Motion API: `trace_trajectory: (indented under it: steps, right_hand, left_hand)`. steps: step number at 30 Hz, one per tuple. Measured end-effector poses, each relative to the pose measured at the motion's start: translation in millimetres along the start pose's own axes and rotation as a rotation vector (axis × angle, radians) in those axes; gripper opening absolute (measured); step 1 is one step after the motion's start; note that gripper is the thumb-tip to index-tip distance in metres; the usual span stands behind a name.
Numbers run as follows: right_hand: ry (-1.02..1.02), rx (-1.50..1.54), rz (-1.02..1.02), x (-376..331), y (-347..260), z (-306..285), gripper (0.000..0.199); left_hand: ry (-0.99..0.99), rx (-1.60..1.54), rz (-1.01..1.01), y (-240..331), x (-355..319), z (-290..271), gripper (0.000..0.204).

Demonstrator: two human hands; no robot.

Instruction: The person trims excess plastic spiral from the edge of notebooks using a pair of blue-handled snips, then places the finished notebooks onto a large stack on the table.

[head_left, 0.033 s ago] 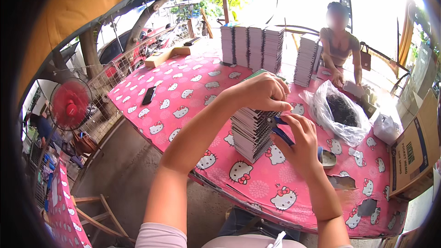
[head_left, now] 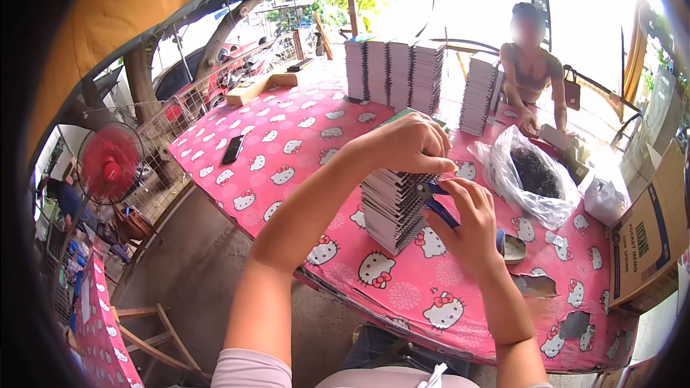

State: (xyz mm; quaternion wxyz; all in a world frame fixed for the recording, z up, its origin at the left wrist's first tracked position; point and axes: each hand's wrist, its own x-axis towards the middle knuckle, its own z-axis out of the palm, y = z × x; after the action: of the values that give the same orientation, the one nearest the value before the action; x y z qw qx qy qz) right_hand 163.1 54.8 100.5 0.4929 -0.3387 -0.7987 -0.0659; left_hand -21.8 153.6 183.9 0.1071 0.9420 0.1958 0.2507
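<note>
A tall stack of small spiral-bound notebooks (head_left: 390, 210) stands in front of me on the table, the black coils facing right. My left hand (head_left: 413, 145) lies over the top of it, fingers curled down and closed on the uppermost notebook near its coil; the fingertips are partly hidden. A bit of that notebook's green cover (head_left: 404, 113) shows behind the hand. In my right hand (head_left: 468, 221) is a pair of blue-handled pliers (head_left: 444, 214), its jaws against the coil edge just below my left thumb.
Pink patterned cloth (head_left: 309, 194) covers the table. More notebook stacks (head_left: 392, 72) stand at the far side. A plastic bag of black coils (head_left: 535, 172), a carton (head_left: 647, 237), a round tin (head_left: 513, 250) and a phone (head_left: 232, 149) lie around. A co-worker (head_left: 532, 72) sits opposite.
</note>
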Motion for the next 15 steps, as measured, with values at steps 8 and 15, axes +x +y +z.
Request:
trace_trajectory:
  steps: [8,15]
  right_hand:
    - [-0.146,0.472,0.201,4.8,7.4,11.2,0.038]
    - [-0.476,1.094,0.808,4.8,22.0,8.7,0.033]
  left_hand:
    - [0.042,-0.027,-0.034,1.0,-4.5,0.2,0.029]
    - [-0.103,0.024,0.020,4.1,-1.9,-3.6,0.038]
